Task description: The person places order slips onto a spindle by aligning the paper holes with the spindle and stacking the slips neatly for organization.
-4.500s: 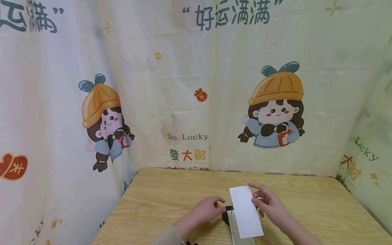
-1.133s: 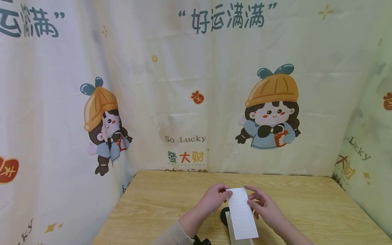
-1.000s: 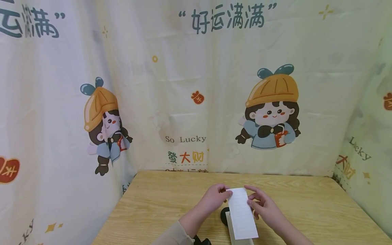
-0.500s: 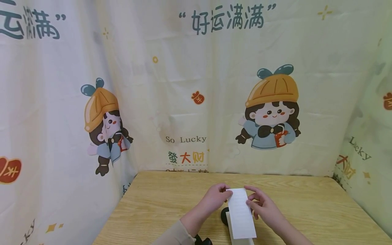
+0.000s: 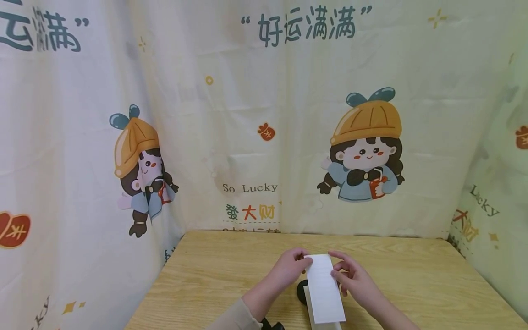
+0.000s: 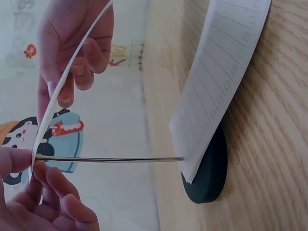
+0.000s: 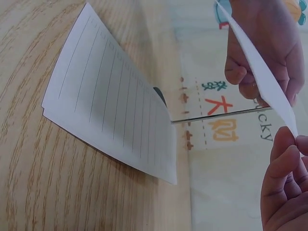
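Note:
A white lined sheet (image 5: 326,293) hangs tilted above a paper spike, whose black round base (image 5: 302,292) stands on the table. My left hand (image 5: 288,268) pinches the sheet's upper left corner between thumb and fingers. At its right edge, my right hand (image 5: 352,277) pinches it too. The thin metal rod (image 6: 110,159) rises from the base, and its upper end meets the sheet beside my left fingers; whether it pierces the paper I cannot tell. A stack of lined sheets (image 7: 110,96) sits low on the rod, over the base.
Wood-grained table (image 5: 218,261) surrounds the spike. Pale printed curtains (image 5: 247,151) close off the back and both sides. A black object (image 5: 272,324) shows by my left wrist at the bottom edge, partly cut off.
My left hand, earlier beside the spike's base and off the sheet, has moved up and taken the sheet's upper left corner. Over the last second both hands stay almost still.

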Demonstrator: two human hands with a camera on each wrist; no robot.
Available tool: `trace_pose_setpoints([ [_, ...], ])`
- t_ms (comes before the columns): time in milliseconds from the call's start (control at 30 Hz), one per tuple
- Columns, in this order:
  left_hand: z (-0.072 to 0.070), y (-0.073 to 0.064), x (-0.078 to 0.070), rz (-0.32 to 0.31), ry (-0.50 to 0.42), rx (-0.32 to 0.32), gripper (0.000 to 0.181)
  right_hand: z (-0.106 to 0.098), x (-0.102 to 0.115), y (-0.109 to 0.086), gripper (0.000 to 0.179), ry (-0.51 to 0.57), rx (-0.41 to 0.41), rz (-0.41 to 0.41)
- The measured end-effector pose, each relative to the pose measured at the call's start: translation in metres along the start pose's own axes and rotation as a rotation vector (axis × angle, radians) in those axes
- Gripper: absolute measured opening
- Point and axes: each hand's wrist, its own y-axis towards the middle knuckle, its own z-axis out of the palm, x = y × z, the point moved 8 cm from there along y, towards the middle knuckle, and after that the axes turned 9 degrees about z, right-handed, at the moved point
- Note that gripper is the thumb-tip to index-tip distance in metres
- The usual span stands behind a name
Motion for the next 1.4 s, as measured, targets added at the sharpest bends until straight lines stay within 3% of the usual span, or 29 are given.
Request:
trace_pose_setpoints([
  [267,-0.001,-0.002,0.002,0.008,-0.04,0.017,0.012,-0.001,-0.001,0.0,0.052,0.002,-0.014,0.025],
  [700,-0.006,-0.005,0.002,0.012,-0.055,-0.015,0.014,-0.001,-0.001,0.001,0.052,0.002,-0.001,0.019],
  [1400,-0.011,-0.007,0.003,0.024,0.016,-0.025,0.014,0.002,-0.005,0.002,0.054,-0.003,0.012,0.027],
])
